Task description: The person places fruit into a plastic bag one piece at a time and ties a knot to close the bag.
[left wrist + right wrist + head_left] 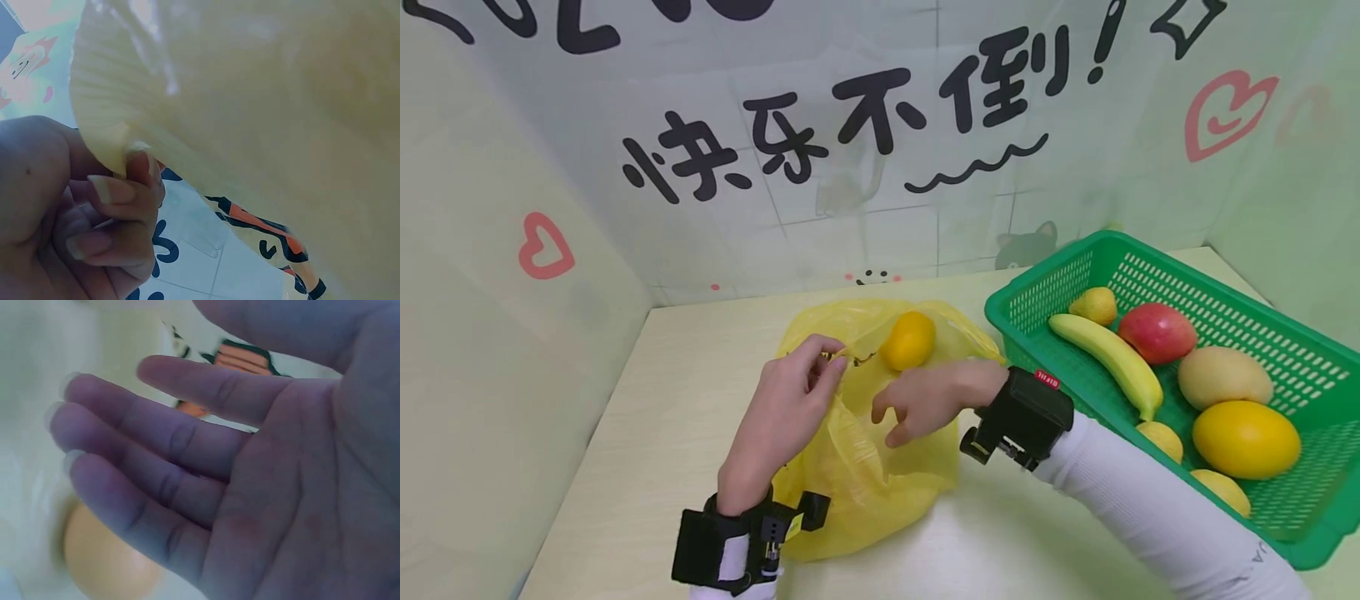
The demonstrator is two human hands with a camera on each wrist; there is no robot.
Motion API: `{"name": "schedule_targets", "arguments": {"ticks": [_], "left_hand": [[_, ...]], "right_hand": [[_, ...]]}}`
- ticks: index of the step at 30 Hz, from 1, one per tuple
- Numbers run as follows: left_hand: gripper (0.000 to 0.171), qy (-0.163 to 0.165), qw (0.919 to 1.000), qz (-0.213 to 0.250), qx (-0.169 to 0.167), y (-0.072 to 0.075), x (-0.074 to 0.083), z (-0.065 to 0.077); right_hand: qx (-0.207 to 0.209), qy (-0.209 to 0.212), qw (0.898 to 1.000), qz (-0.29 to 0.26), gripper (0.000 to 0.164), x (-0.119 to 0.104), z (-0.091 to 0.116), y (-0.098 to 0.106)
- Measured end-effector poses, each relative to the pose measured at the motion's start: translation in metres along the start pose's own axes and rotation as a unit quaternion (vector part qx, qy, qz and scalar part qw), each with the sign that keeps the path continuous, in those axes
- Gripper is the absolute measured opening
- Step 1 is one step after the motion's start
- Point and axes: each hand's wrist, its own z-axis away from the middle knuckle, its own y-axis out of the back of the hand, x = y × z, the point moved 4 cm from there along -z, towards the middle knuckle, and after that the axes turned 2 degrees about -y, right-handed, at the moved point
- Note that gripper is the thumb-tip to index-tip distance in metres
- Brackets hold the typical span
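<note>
A thin yellow plastic bag [857,517] lies spread on the table, its mouth facing up. My left hand [793,400] pinches the bag's edge between thumb and fingers; the left wrist view shows the pinched film [119,153] close up. Toward the back of the bag sits a rounded orange-yellow fruit [910,340]. My right hand [921,402] hovers over the bag just in front of that fruit, its fingers loosely extended. In the right wrist view the palm [269,506] is bare, and the fruit [109,556] shows beyond the fingers.
On the right stands a green plastic basket [1318,337] holding a banana [1108,354], a red fruit [1157,333], a tan fruit [1225,377], a yellow melon-like fruit [1246,439] and several smaller yellow fruits. Printed sheets [850,242] wall the table at the back and sides.
</note>
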Motion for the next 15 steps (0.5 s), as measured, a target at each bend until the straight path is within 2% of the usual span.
{"name": "schedule_targets", "arguments": {"ticks": [9, 15], "left_hand": [[0.016, 0.005, 1.0000, 0.001, 0.000, 0.001, 0.001, 0.000], [0.016, 0.010, 0.9999, 0.000, 0.003, 0.002, 0.000, 0.001]], "right_hand": [[0.013, -0.010, 1.000, -0.023, 0.031, 0.018, 0.040, 0.028], [0.051, -0.025, 0.998, -0.035, 0.019, 0.041, 0.074, 0.048]]}}
